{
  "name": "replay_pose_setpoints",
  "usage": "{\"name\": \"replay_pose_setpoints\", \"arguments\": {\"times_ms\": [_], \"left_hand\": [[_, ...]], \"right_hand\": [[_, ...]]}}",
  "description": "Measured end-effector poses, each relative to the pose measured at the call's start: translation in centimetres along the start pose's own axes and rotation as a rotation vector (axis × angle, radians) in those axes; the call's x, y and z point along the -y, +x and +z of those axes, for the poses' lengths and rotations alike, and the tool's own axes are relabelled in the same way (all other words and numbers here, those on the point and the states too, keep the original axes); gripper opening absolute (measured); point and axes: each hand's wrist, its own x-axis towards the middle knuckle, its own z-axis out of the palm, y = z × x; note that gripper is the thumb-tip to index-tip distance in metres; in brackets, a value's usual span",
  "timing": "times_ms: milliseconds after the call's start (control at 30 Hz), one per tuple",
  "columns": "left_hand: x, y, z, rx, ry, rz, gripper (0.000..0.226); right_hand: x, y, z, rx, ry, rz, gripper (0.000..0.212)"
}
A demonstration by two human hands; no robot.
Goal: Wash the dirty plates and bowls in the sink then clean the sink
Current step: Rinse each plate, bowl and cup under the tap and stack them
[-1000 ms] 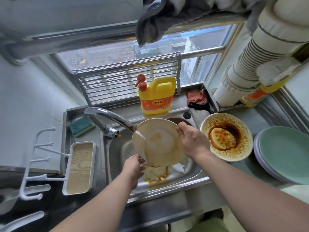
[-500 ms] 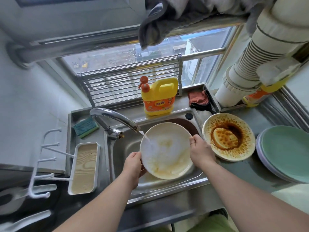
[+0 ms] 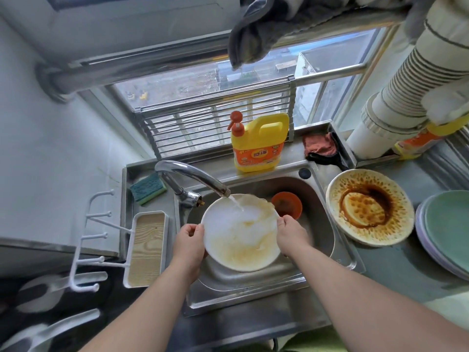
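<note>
Rinsing: my left hand (image 3: 189, 241) and right hand (image 3: 291, 235) grip round white sauce-smeared plate (image 3: 241, 233) under running chrome tap (image 3: 193, 177) | left: brown-stained plate (image 3: 369, 207), orange bowl (image 3: 286, 204), steel sink (image 3: 327, 240)

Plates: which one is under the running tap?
The white plate held over the sink by the left hand and right hand. The sauce-stained plate and green plate stack sit on the counter, dry.
</note>
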Motion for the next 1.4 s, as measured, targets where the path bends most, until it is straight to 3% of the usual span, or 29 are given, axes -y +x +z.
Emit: {"name": "replay_pose_setpoints", "arguments": {"times_ms": [167,267,600,1067,1267,1400], "left_hand": [[0.9,0.3,-0.1,0.037,-0.055,-0.1,0.022],[1.9,0.2,0.8,0.123,-0.055,-0.168,0.041],[2.8,-1.0,5.3,0.18,-0.097,-0.296,0.032],[0.6,-1.8,6.9,0.225,-0.129,-0.258,0.021],[-0.6,-1.9,5.5,0.21,-0.158,-0.192,0.023],[-1.3,-2.3,3.6,0.203,-0.109,-0.158,0.025]], "right_hand": [[0.3,0.5,-0.1,0.046,-0.014,0.051,0.033],[0.1,0.7,-1.5,0.058,0.004,0.093,0.032],[-2.4,0.6,-5.3,-0.061,0.095,0.171,0.033],[-1.6,-1.5,-7.8,-0.168,0.179,0.056,0.036],[-0.6,-2.0,-7.9,-0.212,-0.007,-0.079,0.037],[-0.4,-1.9,-7.1,-0.181,-0.08,-0.072,0.037]]}}
